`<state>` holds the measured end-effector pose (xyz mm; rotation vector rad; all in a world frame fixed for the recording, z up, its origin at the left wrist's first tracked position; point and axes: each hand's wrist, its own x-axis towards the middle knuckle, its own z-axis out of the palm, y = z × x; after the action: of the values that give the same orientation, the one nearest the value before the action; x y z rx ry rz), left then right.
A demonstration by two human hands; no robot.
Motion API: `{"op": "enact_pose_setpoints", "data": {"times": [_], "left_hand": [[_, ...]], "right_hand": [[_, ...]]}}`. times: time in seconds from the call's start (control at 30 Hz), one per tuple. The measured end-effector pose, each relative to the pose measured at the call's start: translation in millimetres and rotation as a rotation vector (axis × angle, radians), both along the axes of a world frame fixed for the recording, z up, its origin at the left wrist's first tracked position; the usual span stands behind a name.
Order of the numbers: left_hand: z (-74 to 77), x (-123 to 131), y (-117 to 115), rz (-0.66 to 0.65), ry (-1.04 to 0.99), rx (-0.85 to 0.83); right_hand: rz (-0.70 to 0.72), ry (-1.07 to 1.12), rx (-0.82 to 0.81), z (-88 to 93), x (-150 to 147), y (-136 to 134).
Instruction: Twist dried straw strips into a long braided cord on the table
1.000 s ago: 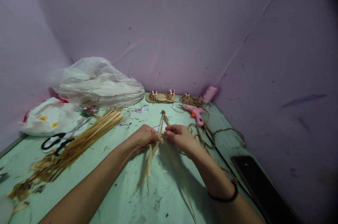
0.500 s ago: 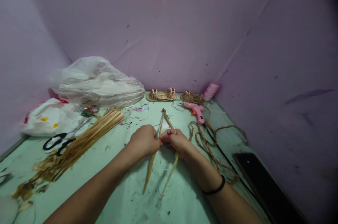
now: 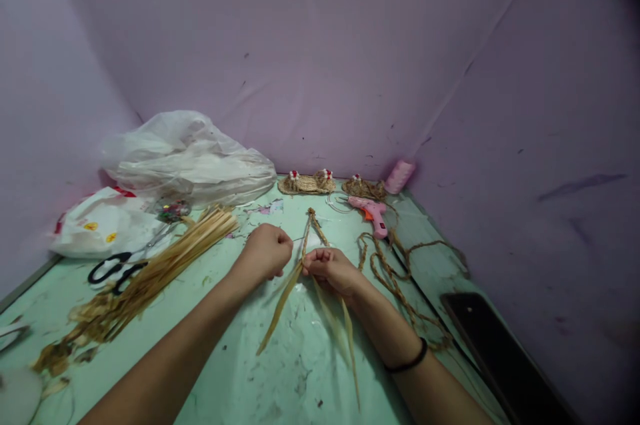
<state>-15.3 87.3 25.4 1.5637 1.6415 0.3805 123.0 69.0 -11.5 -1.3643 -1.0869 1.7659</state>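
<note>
- Straw braid (image 3: 311, 233) lying on the green desk (image 3: 300, 378) between both hands, plaited end pointing away, loose strands (image 3: 280, 308) trailing back toward the body.
- Right hand (image 3: 330, 270) pinching the braid where the plait ends.
- Left hand (image 3: 265, 253) clenched just beside the braid; contact with a strand unclear.
- Twisted rope (image 3: 387, 271) and pink glue gun (image 3: 371, 213) right of the right hand.
- Straw bundle (image 3: 150, 275) and scissors (image 3: 113, 271) left of the left hand.

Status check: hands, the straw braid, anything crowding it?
Right hand pinching the tan braided straw strand. Left hand closed beside it, contact unclear. Loose straw ends trail toward the camera. Coiled brown rope lies right.
</note>
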Motion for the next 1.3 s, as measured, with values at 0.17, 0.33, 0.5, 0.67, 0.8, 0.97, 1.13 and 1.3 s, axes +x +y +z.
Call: {"op": "enact_pose_setpoints", "data": {"times": [0.17, 0.33, 0.5, 0.67, 0.8, 0.97, 1.13, 1.3], "left_hand": [[-10.4, 7.2, -1.2, -0.052, -0.396, -0.373], [-18.7, -0.9, 5.7, -0.090, -0.577, -0.549], [-24.8, -5.8, 10.3, -0.096, -0.652, -0.556], [-26.7, -0.3, 7.4, -0.075, -0.593, -0.497], [-26.5, 0.1, 7.1, -0.058, -0.509, -0.452], [-28.9, -1.5, 8.0, -0.074, -0.427, -0.403], [-29.8, 2.1, 5.1, -0.084, -0.413, -0.360], [-28.6, 8.9, 0.7, -0.057, -0.329, -0.280]], "right_hand": [[-0.019, 0.057, 0.012, 0.9, 0.7, -2.5], [0.005, 0.104, 0.036, -1.3, 2.2, -1.2], [-0.012, 0.078, 0.016, -1.6, 4.0, -0.9], [-0.033, 0.089, 0.009, -2.6, 5.3, -1.5], [-0.025, 0.095, -0.002, -1.2, 7.0, -2.1], [-0.007, 0.021, 0.054, -3.4, 7.2, -0.8], [0.041, -0.268, 0.252, -13.1, 8.2, 1.7], [0.079, -0.824, 0.480, 7.0, 8.5, -7.9]]}}
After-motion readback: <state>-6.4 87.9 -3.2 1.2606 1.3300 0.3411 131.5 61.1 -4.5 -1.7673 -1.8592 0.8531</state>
